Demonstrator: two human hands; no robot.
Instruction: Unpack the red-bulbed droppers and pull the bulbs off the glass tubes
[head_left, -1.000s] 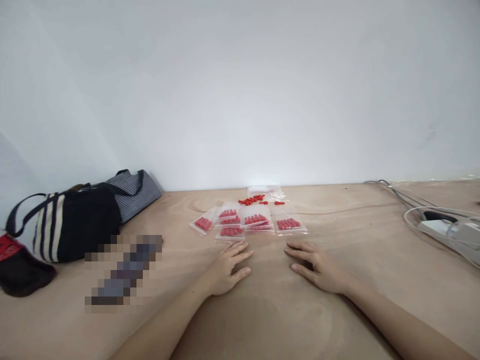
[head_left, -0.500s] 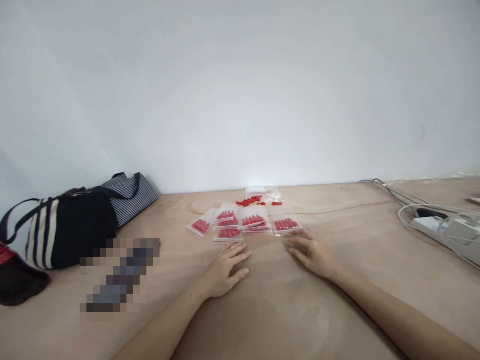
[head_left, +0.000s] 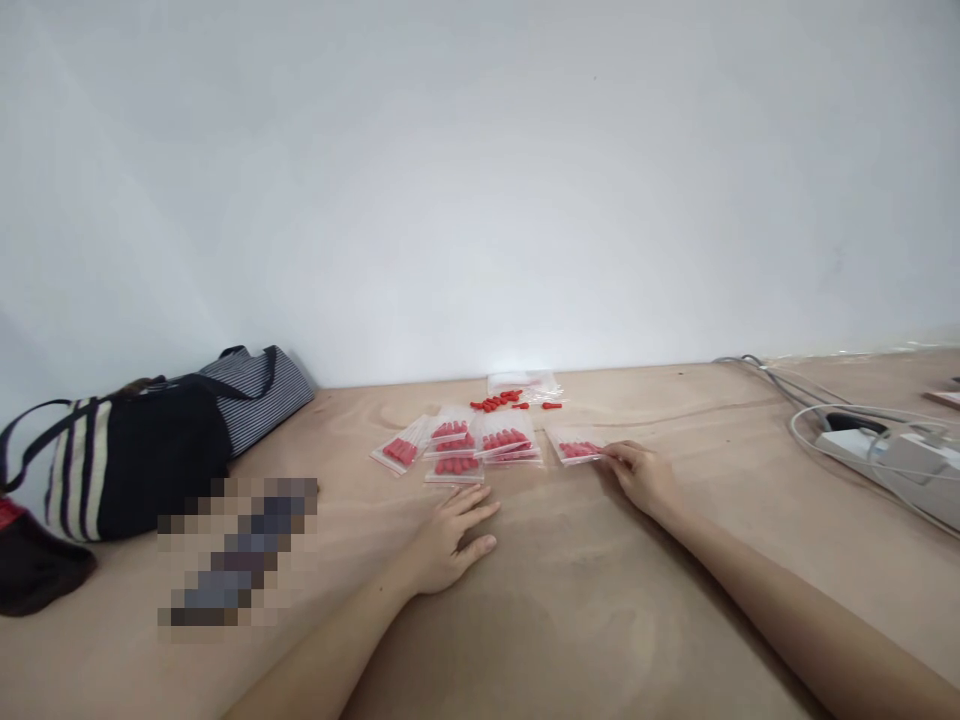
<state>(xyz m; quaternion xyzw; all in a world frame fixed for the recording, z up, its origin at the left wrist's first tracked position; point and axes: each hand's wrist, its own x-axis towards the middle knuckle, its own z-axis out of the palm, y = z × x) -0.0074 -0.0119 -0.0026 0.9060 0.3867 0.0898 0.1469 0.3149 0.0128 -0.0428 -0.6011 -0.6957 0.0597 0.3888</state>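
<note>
My right hand (head_left: 643, 478) pinches the near right corner of a small clear zip bag (head_left: 576, 447) with several red pieces in it. Palm down on the wooden table (head_left: 525, 630), my left hand (head_left: 456, 540) rests with its fingers spread, just short of the other bags. Those filled bags lie left of the pinched one: one pile (head_left: 510, 446) in the middle, a few overlapping ones (head_left: 454, 465) beside it, and a tilted bag (head_left: 400, 447) at the far left. Loose red pieces (head_left: 496, 401) lie behind them, too small to name.
Flat clear bags (head_left: 525, 384) lie by the wall. On the left are a black bag with white stripes (head_left: 157, 460), a striped bag (head_left: 262, 400), a dark red-and-black item (head_left: 41, 560) and a blurred-out object (head_left: 244, 550). Cables (head_left: 799, 400) and a white power strip (head_left: 900, 465) occupy the right.
My right hand has closed its fingers on the corner of the rightmost bag and shifted slightly right. That bag has turned or lifted a little. My left hand has stayed put.
</note>
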